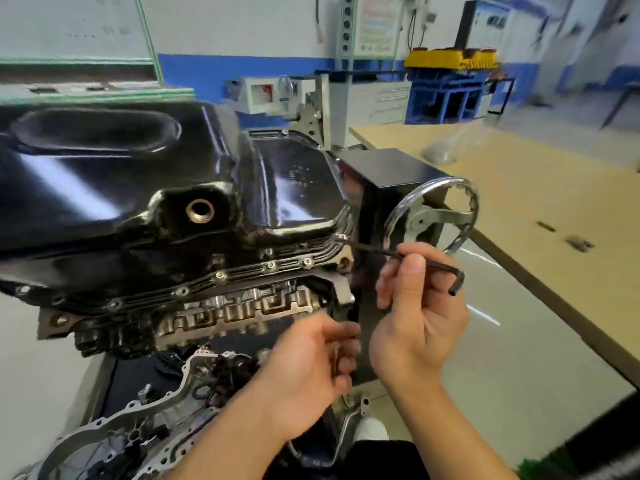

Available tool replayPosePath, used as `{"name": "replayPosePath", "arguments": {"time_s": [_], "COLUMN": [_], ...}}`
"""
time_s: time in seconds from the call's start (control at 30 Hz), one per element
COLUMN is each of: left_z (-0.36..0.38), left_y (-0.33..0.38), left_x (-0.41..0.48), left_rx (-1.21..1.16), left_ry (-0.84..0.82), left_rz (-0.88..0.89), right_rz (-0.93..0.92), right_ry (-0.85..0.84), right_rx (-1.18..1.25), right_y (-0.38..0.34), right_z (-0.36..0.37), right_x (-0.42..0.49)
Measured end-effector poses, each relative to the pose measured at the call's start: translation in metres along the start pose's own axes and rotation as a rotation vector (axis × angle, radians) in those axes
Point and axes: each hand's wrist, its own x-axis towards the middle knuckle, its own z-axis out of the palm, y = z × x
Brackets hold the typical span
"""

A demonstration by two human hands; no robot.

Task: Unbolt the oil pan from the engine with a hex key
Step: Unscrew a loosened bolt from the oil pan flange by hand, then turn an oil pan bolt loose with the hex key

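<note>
Pinching the hex key (433,263) by its bend, your right hand (415,306) lets the long end reach the corner bolt (341,236) on the oil pan (138,188); can't tell what your left hand (311,368) is doing.

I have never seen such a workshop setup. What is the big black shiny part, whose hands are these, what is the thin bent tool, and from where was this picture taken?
There is one picture, from a camera worn on the person's head, looking down at their own hands. The big black part is the oil pan, fixed onto the engine, which sits with the pan on top. Small bolts run along the pan's edge. The right hand pinches a hex key, an L-shaped rod; its long end reaches to the corner bolt. The left hand is lower and blurred, so I cannot tell whether it holds anything. The chrome wheel on the right sits on the black stand.
</note>
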Motion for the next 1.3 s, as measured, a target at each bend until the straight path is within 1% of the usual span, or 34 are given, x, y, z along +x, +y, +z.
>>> {"name": "replayPosePath", "arguments": {"time_s": [0.13, 0.2, 0.23, 0.27, 0.3, 0.37, 0.43, 0.53, 0.6, 0.63, 0.7, 0.8, 0.97, 1.07, 1.13, 1.2, 1.3], "left_z": [0.085, 0.132, 0.155, 0.179, 0.200, 0.236, 0.261, 0.287, 0.296, 0.298, 0.300, 0.299, 0.296, 0.299, 0.299, 0.291, 0.258], "left_y": [0.013, 0.015, 0.014, 0.013, 0.011, 0.007, 0.005, 0.003, 0.001, -0.001, -0.002, -0.001, -0.007, -0.010, -0.010, -0.008, -0.001], "left_x": [0.038, 0.058, 0.069, 0.081, 0.095, 0.129, 0.166, 0.218, 0.243, 0.252, 0.265, 0.271, 0.268, 0.267, 0.266, 0.260, 0.244], "left_rx": [-0.075, -0.021, 0.042, 0.144, 0.296, 0.684, 1.067, 1.532, 1.713, 1.737, 1.701, 1.645, 1.639, 1.610, 1.495, 1.321, 1.097], "left_ry": [-0.205, -0.299, -0.313, -0.299, -0.258, -0.153, -0.099, -0.047, -0.004, 0.027, 0.093, 0.128, 0.245, 0.253, 0.192, 0.109, 0.098], "left_rz": [-0.020, 0.018, 0.066, 0.142, 0.244, 0.492, 0.670, 0.756, 0.783, 0.786, 0.780, 0.782, 0.849, 0.854, 0.856, 0.883, 0.950], "right_rz": [-0.033, -0.060, -0.074, -0.086, -0.096, -0.121, -0.116, -0.070, -0.047, -0.037, -0.017, -0.003, 0.013, 0.011, 0.017, 0.020, 0.024], "right_ry": [0.079, 0.115, 0.129, 0.149, 0.164, 0.159, 0.142, 0.131, 0.130, 0.132, 0.133, 0.127, 0.139, 0.135, 0.122, 0.119, 0.112], "right_rx": [-0.120, -0.208, -0.254, -0.289, -0.317, -0.406, -0.500, -0.561, -0.567, -0.570, -0.575, -0.595, -0.621, -0.628, -0.646, -0.653, -0.653], "right_y": [-0.021, -0.037, -0.046, -0.055, -0.063, -0.077, -0.082, -0.077, -0.068, -0.063, -0.053, -0.041, -0.033, -0.034, -0.035, -0.036, -0.040], "right_z": [-0.072, -0.113, -0.133, -0.151, -0.168, -0.199, -0.228, -0.263, -0.279, -0.285, -0.293, -0.298, -0.305, -0.303, -0.302, -0.302, -0.298], "right_x": [0.044, 0.075, 0.092, 0.109, 0.125, 0.154, 0.175, 0.191, 0.193, 0.192, 0.189, 0.182, 0.176, 0.176, 0.176, 0.175, 0.172]}}
